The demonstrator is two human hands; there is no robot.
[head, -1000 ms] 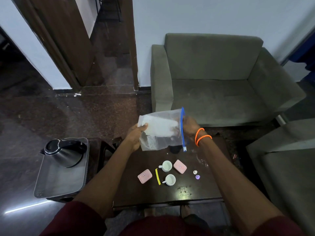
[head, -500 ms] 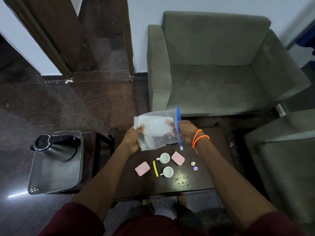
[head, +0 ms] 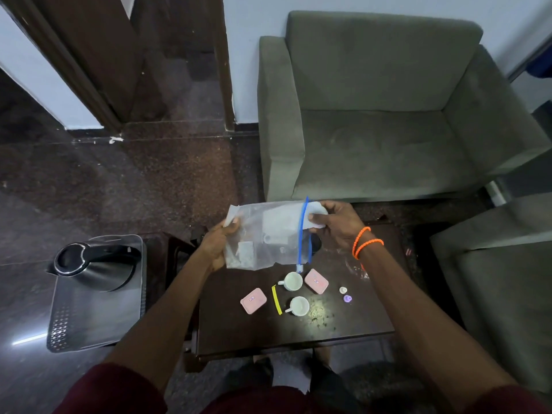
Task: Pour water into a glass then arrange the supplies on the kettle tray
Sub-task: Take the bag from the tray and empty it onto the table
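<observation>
I hold a clear zip bag (head: 265, 234) with a blue zipper strip above the dark low table (head: 298, 333). My left hand (head: 219, 243) grips its closed bottom end. My right hand (head: 334, 224) grips the open mouth end by the zipper. Pale packets show through the plastic. On the table below lie two white cups (head: 292, 281) (head: 298, 306), two pink packets (head: 253, 300) (head: 316, 281), a yellow stick sachet (head: 276, 299), and two small creamer tubs, white (head: 343, 290) and purple (head: 347, 299). The steel kettle (head: 95, 264) stands on the black kettle tray (head: 89, 321) to the left.
A grey armchair (head: 388, 115) faces me behind the table, and a second grey seat (head: 501, 279) stands at the right. Crumpled clear plastic (head: 355, 267) lies on the table near my right forearm. A dark doorway (head: 167, 55) opens at the upper left.
My right hand has come out of the bag and now grips its mouth. The bag has turned flatter and sits lower over the table. My view has tilted downward.
</observation>
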